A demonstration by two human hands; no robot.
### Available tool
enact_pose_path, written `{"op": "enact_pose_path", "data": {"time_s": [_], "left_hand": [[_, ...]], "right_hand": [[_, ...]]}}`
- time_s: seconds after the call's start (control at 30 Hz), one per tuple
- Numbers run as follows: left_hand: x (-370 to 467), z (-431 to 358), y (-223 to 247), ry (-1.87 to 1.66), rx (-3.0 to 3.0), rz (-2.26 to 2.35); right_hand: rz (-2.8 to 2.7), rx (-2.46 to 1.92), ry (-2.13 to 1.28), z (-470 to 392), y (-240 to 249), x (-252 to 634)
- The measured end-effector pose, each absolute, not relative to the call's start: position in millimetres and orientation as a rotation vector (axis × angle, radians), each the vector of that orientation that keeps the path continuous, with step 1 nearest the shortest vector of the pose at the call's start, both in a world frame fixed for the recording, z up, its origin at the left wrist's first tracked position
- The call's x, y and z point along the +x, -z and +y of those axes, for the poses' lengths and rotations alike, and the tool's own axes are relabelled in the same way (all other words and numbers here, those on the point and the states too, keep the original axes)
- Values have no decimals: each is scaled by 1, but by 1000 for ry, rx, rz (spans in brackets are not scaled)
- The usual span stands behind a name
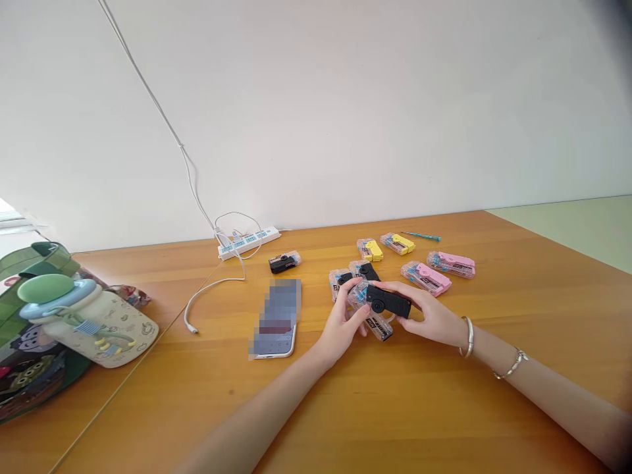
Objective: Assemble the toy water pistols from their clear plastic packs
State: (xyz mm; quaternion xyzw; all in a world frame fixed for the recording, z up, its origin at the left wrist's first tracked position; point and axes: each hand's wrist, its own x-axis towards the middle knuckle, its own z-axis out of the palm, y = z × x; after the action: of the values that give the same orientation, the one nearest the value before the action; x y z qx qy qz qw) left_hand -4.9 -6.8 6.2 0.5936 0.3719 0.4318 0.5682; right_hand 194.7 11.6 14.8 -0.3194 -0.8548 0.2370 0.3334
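Note:
Above the table I hold a folding toy water gun (379, 301) with a clear, labelled body and a black swing-out part, turned at an angle to the body. My left hand (343, 322) is closed around the clear end, thumb in front. Around the far end of the black part, my right hand (429, 315) is closed. Just behind them lie a black and clear water gun (366, 270) and another black one (338, 279), partly hidden by my left hand.
Yellow water guns (371, 251), pink water guns (428, 278) and a thin blue screwdriver (424, 236) lie behind. Another black water gun (285, 261) sits left, near a phone (281, 322). A power strip (251, 242), white cable (217, 283) and bottle (118, 329) are further left.

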Motion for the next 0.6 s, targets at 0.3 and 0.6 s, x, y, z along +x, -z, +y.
{"op": "enact_pose_path", "data": {"time_s": [0.3,0.6], "left_hand": [[-4,-16,-10,-950,1734,957],[-2,-18,-10,-949,1784,999]], "right_hand": [[-2222,-866,-660,14,-20,201],[-2257,-867,-480,13,-13,197]]}}
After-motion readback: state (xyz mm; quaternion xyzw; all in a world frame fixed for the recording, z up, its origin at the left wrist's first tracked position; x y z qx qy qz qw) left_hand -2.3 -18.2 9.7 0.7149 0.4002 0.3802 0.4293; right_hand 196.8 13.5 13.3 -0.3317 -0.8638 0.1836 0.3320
